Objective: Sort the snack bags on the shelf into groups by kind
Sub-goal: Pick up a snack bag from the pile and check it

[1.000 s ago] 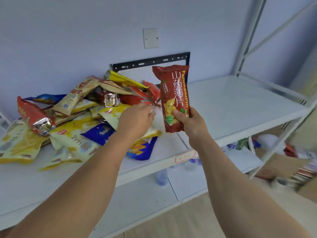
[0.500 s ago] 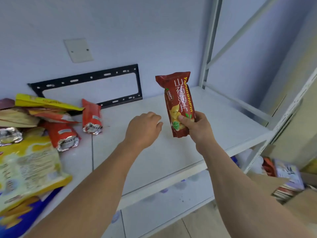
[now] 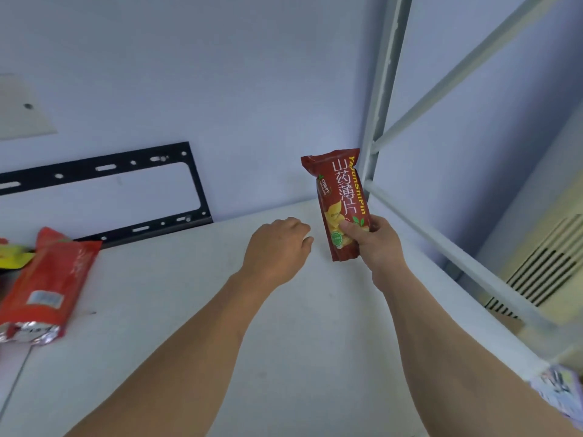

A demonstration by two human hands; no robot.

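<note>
A dark red snack bag (image 3: pixel 339 197) with white and yellow lettering stands upright in the air near the shelf's back right corner, gripped low down by my right hand (image 3: pixel 373 244). Just left of it my left hand (image 3: pixel 277 247) hovers over the white shelf board (image 3: pixel 220 310), fingers loosely curled, holding nothing. A brighter red bag (image 3: pixel 47 285) with a silver end lies flat at the left edge. A sliver of a yellow bag (image 3: pixel 14 258) shows behind it; the remainder of the pile is out of frame.
A black metal bracket (image 3: pixel 126 171) is fixed to the wall behind the shelf. The white shelf upright (image 3: pixel 378 121) and its side rail (image 3: pixel 441 247) bound the right end. A vented unit (image 3: pixel 542 266) stands beyond the rail.
The view has swung right and closer to the shelf's right end, so the pile has slid out of frame. My right hand has carried the dark red bag towards the back right corner, left hand alongside.
</note>
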